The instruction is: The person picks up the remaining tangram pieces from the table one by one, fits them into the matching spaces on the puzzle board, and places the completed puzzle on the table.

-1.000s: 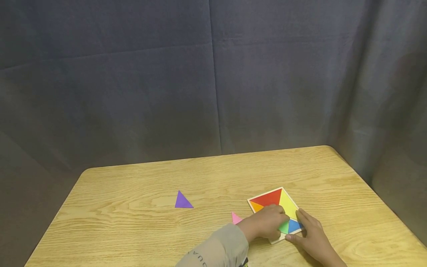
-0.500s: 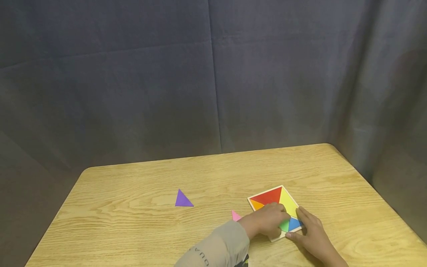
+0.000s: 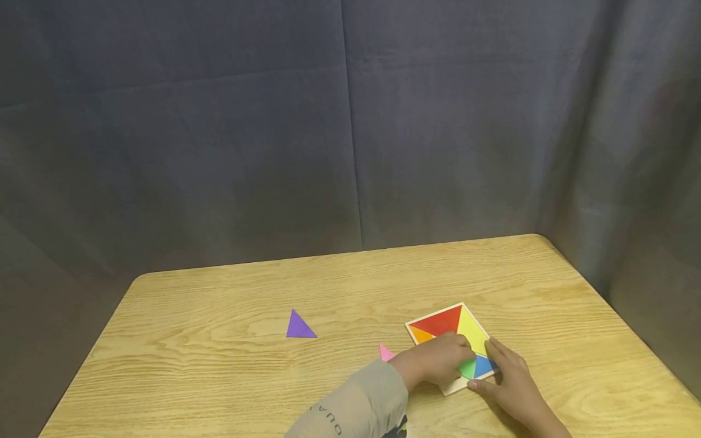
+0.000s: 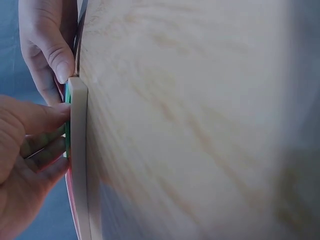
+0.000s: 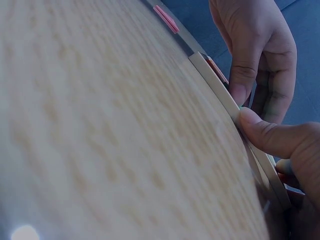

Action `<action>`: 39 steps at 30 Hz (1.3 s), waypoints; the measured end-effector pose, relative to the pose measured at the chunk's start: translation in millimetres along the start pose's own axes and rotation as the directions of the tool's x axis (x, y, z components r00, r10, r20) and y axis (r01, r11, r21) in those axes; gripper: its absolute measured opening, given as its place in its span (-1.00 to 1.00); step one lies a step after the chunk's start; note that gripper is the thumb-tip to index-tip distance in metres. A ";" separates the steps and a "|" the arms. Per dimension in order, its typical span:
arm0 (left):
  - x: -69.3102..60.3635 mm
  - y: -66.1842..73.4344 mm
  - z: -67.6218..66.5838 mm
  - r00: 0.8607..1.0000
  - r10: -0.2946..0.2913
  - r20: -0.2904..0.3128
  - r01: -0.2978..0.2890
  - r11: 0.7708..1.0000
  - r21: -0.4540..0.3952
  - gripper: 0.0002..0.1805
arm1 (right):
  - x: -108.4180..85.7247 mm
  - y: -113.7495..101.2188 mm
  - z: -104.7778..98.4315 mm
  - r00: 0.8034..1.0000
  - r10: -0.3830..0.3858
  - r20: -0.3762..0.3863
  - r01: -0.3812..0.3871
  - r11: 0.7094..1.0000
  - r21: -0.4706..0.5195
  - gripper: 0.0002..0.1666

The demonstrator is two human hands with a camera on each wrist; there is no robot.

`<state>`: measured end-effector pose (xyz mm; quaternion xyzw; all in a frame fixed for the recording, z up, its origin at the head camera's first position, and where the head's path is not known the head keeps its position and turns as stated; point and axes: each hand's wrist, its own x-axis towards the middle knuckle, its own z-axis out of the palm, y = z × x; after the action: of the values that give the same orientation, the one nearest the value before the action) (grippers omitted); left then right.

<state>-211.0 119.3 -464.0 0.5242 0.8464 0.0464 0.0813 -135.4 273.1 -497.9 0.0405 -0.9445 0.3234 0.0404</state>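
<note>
A square wooden tangram board (image 3: 453, 387) lies at the right of the table, turned at an angle. In it sit a red piece (image 3: 440, 320), a yellow piece (image 3: 472, 330), an orange piece (image 3: 420, 335) and a blue piece (image 3: 484, 366). My left hand (image 3: 438, 359) reaches over the board with curled fingers and pinches a green piece (image 3: 468, 369) there; the left wrist view shows thumb and fingertips on its green edge (image 4: 68, 122). The right hand (image 3: 509, 386) grips the board's right corner, thumb on the near edge. My left hand hides the board's middle.
A purple triangle (image 3: 299, 326) lies farther left on the wooden table (image 3: 219, 371). Close to my left wrist is a pink piece (image 3: 386, 353), partly covered by the sleeve (image 3: 356, 401). A dark grey curtain (image 3: 246, 152) hangs behind the table.
My left thumb has drawn in slightly beside the green piece, baring more of the board's near rim. The right hand keeps its hold, and the loose pieces stay put.
</note>
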 end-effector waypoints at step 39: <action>-0.9 -1.5 2.9 0.997 -0.008 -0.081 0.011 0.999 0.031 -0.76 | 0.6 0.5 -0.1 1.000 0.003 0.015 -0.003 1.000 0.004 0.07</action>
<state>-211.4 117.7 -467.0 0.5192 0.8521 0.0540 0.0389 -136.0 273.5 -498.0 0.0414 -0.9442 0.3252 0.0328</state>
